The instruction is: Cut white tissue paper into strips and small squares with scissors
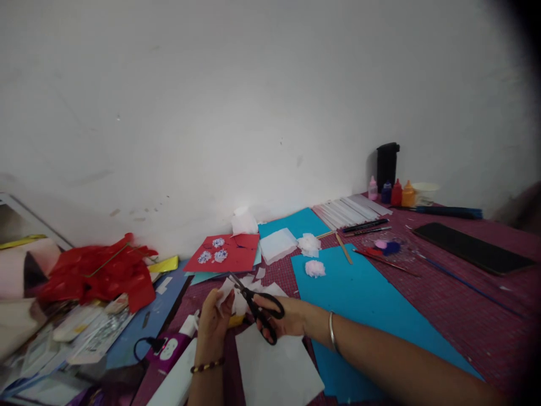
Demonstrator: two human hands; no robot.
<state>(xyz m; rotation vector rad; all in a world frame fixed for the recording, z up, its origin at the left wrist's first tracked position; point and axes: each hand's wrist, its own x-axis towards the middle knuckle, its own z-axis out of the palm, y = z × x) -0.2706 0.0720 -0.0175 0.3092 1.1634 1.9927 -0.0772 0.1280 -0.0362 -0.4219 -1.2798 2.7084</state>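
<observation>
My left hand (214,312) is closed on a small piece of white tissue paper (226,293). In my right hand (281,316) is a pair of black-handled scissors (253,304), its blades pointing up and left and reaching the tissue. Whether the blades are cutting into it, I cannot tell. Loose white scraps (261,273) lie behind my hands. Below them is a plain white sheet (274,366). A pinkish tissue flower (315,268) rests on the blue paper (359,299), and a white tissue flower (309,245) sits just behind it.
Red paper (230,256) bears several blue-specked flowers. Paint bottles (396,193) stand at the back right, with paper strips (349,211), brushes (386,262) and a dark phone-like slab (471,246) nearer. At left are a purple power strip (171,349) and a crumpled red bag (101,273).
</observation>
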